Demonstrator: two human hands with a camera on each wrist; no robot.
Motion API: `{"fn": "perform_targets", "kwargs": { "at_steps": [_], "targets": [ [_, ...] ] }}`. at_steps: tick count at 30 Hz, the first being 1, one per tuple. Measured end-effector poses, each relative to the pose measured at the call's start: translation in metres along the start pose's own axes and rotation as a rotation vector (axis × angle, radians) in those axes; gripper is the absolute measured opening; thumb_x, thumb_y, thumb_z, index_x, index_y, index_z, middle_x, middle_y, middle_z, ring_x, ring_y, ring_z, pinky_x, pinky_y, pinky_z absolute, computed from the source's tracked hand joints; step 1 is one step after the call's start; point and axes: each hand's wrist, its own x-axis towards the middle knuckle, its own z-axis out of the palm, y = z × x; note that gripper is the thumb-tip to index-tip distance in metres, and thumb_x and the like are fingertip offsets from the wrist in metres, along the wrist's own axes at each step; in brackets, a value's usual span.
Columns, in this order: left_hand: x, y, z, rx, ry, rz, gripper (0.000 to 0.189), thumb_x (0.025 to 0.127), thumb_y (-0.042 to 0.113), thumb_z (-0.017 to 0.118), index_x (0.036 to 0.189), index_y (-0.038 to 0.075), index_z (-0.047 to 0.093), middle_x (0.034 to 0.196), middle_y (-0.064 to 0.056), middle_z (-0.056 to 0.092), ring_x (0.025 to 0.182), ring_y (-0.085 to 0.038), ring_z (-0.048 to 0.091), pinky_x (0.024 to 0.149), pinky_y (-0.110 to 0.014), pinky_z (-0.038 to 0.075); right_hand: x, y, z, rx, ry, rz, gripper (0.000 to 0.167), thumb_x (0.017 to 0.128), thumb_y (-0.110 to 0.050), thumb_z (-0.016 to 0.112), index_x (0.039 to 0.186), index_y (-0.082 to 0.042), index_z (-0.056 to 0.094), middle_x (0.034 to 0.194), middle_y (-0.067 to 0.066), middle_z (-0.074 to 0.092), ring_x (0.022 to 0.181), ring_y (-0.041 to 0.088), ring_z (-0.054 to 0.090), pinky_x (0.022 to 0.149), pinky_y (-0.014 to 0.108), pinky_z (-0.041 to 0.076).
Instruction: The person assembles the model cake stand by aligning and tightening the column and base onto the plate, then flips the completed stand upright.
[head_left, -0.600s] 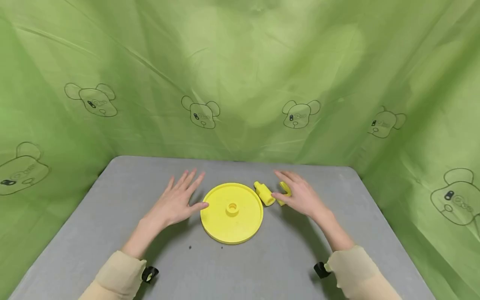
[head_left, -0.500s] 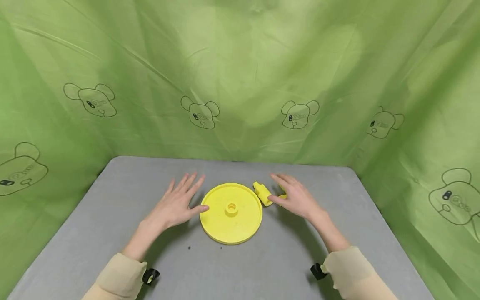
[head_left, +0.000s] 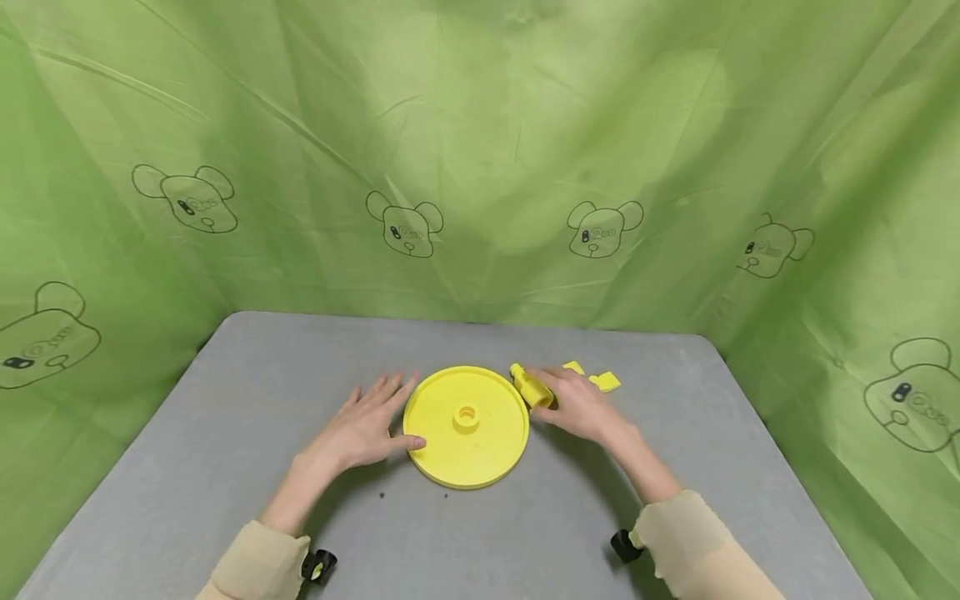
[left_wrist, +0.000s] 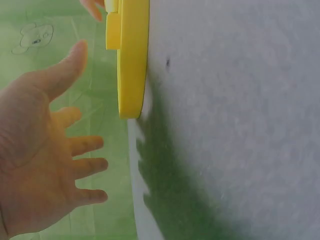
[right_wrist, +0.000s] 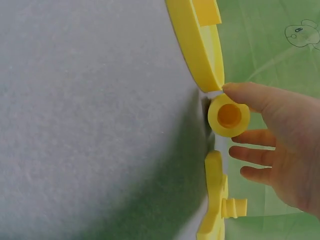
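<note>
A round yellow tray (head_left: 487,454) with a raised rim and a hollow central hub lies flat on the grey table. My left hand (head_left: 363,429), fingers spread, hovers at its left side, the thumb overlapping the rim in the head view. Just right of the tray lies a yellow stepped cylinder (right_wrist: 215,120), narrow at its far end and hollow at its near one. My right hand (head_left: 581,404) holds it between thumb and fingers, hiding part of it from above. Beyond those fingers sits a yellow propeller-like piece (head_left: 605,382) with flat blades; its short peg (right_wrist: 235,207) shows in the right wrist view.
The grey table (head_left: 480,550) has rounded far corners and a few small dark specks near the tray. Green cloth (head_left: 480,150) printed with bear heads hangs behind it and along both sides. Black wrist straps (head_left: 318,567) sit at both sleeves.
My right hand has moved left and down onto the stepped cylinder, uncovering the bladed piece. My left hand has come slightly down and toward me, its thumb lower along the tray's rim.
</note>
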Motion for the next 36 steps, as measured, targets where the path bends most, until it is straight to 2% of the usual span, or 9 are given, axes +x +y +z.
{"fn": "perform_targets", "kwargs": {
  "at_steps": [6, 14, 18, 22, 24, 27, 30, 36],
  "targets": [
    [-0.005, 0.001, 0.004, -0.052, -0.059, -0.034, 0.1, 0.09, 0.061, 0.07, 0.166, 0.017, 0.021, 0.17, -0.02, 0.026, 0.158, -0.045, 0.02, 0.125, -0.07, 0.013, 0.002, 0.003, 0.011, -0.018, 0.011, -0.019, 0.065, 0.09, -0.034, 0.08, 0.147, -0.015, 0.058, 0.139, 0.016, 0.066, 0.126, 0.036, 0.065, 0.1, 0.054, 0.056],
    [-0.007, 0.002, 0.011, -0.074, -0.104, -0.069, 0.102, 0.088, 0.059, 0.073, 0.165, 0.011, 0.025, 0.169, -0.02, 0.029, 0.157, -0.046, 0.024, 0.125, -0.071, 0.015, 0.003, 0.0, 0.012, -0.014, 0.021, 0.011, 0.061, 0.092, -0.026, 0.075, 0.148, -0.015, 0.057, 0.136, 0.017, 0.067, 0.118, 0.035, 0.068, 0.089, 0.054, 0.059],
    [-0.007, 0.001, 0.013, -0.089, -0.108, -0.08, 0.104, 0.088, 0.059, 0.074, 0.164, 0.008, 0.026, 0.168, -0.019, 0.032, 0.156, -0.047, 0.025, 0.124, -0.071, 0.017, 0.002, -0.002, 0.011, 0.028, 0.029, 0.037, 0.059, 0.092, -0.026, 0.072, 0.149, -0.017, 0.057, 0.132, 0.014, 0.067, 0.103, 0.027, 0.069, 0.079, 0.046, 0.058],
    [-0.009, -0.001, 0.014, -0.104, -0.111, -0.085, 0.103, 0.088, 0.057, 0.075, 0.163, 0.007, 0.027, 0.168, -0.017, 0.033, 0.156, -0.047, 0.025, 0.124, -0.071, 0.018, 0.001, -0.003, 0.008, 0.098, 0.055, 0.07, 0.058, 0.092, -0.028, 0.072, 0.148, -0.019, 0.058, 0.128, 0.01, 0.068, 0.085, 0.018, 0.061, 0.07, 0.036, 0.051],
    [-0.01, -0.002, 0.014, -0.109, -0.111, -0.086, 0.102, 0.088, 0.057, 0.075, 0.163, 0.008, 0.027, 0.168, -0.016, 0.033, 0.156, -0.047, 0.025, 0.123, -0.072, 0.018, -0.001, -0.002, 0.007, 0.134, 0.079, 0.088, 0.056, 0.092, -0.028, 0.072, 0.146, -0.019, 0.06, 0.126, 0.009, 0.069, 0.084, 0.018, 0.059, 0.07, 0.036, 0.049],
    [-0.011, -0.003, 0.014, -0.115, -0.109, -0.084, 0.098, 0.089, 0.056, 0.074, 0.163, 0.009, 0.03, 0.168, -0.016, 0.034, 0.156, -0.047, 0.025, 0.122, -0.072, 0.019, -0.003, -0.001, 0.006, 0.186, 0.132, 0.101, 0.053, 0.091, -0.027, 0.072, 0.142, -0.018, 0.063, 0.13, 0.008, 0.07, 0.099, 0.022, 0.067, 0.081, 0.044, 0.055],
    [-0.013, -0.001, 0.014, -0.122, -0.108, -0.088, 0.094, 0.09, 0.054, 0.074, 0.162, 0.01, 0.033, 0.167, -0.016, 0.036, 0.156, -0.048, 0.026, 0.121, -0.073, 0.021, -0.005, 0.0, 0.003, 0.237, 0.184, 0.11, 0.049, 0.092, -0.026, 0.072, 0.139, -0.016, 0.065, 0.132, 0.009, 0.071, 0.111, 0.026, 0.068, 0.092, 0.049, 0.055],
    [-0.017, 0.002, 0.013, -0.126, -0.093, -0.098, 0.086, 0.093, 0.05, 0.072, 0.161, 0.011, 0.036, 0.166, -0.015, 0.039, 0.155, -0.048, 0.028, 0.119, -0.073, 0.026, -0.009, -0.004, -0.004, 0.38, 0.258, 0.151, 0.045, 0.093, -0.023, 0.07, 0.137, -0.013, 0.065, 0.127, 0.011, 0.072, 0.102, 0.025, 0.068, 0.091, 0.044, 0.058]
  ]
}}
